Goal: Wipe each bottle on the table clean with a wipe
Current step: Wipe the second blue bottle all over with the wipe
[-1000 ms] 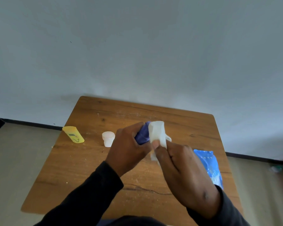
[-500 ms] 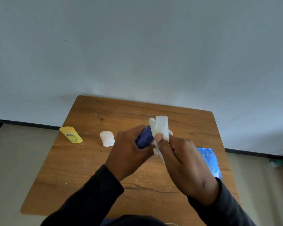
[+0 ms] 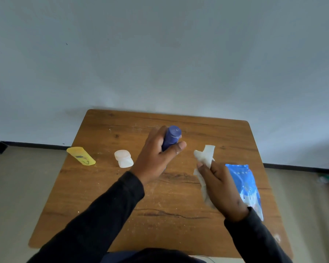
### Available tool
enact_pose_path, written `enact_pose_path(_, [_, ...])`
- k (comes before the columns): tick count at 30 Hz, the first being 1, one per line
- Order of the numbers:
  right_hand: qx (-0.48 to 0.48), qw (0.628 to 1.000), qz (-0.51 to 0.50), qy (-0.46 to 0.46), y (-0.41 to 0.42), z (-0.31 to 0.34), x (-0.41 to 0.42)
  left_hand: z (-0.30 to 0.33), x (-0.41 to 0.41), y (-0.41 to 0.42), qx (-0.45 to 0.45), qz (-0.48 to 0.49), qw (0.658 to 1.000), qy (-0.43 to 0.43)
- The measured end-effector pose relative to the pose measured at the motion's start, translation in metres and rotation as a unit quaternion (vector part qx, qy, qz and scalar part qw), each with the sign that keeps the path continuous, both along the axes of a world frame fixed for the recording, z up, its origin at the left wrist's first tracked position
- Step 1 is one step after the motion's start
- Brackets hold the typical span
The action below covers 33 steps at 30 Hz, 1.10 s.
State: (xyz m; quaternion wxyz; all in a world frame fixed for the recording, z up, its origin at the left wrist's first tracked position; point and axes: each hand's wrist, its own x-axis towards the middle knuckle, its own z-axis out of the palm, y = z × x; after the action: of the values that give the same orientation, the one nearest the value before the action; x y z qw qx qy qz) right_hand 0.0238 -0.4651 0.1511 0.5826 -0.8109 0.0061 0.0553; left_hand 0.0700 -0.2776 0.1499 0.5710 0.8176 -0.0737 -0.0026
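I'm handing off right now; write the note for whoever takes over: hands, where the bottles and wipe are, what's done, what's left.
Left hand grips the blue bottle, held up over the middle of the table.
Right hand holds the wipe, apart from the blue bottle, not touching it.
Yellow bottle lies on its side at the table's left edge. White bottle lies just right of it. Neither is being touched.
Blue wipe pack lies by the right edge.
Done: cannot confirm any bottle is clean from this view.
Left: set down the blue bottle if it is finished, then wipe the white and yellow ones.
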Motion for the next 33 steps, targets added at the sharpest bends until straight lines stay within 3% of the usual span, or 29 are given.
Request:
enact_pose_path(5, [0.075, 0.994, -0.054, 0.052, -0.004, -0.041, 0.0, -0.022, 0.008, -0.034, -0.024, 0.022, 0.999, 0.031])
enact_pose_path(8, [0.092, 0.987, -0.098, 0.085, -0.008, -0.061, 0.003, -0.042, 0.016, -0.051, 0.021, 0.045, 0.999, 0.018])
enact_pose_path(19, [0.087, 0.956, -0.176, 0.218, -0.023, -0.141, 0.045, -0.13, 0.051, -0.099, 0.132, 0.026, 0.989, 0.055])
enact_pose_path(33, [0.064, 0.941, -0.21, 0.258, -0.026, -0.17, 0.062, -0.163, 0.063, -0.115, 0.162, 0.002, 0.984, 0.071])
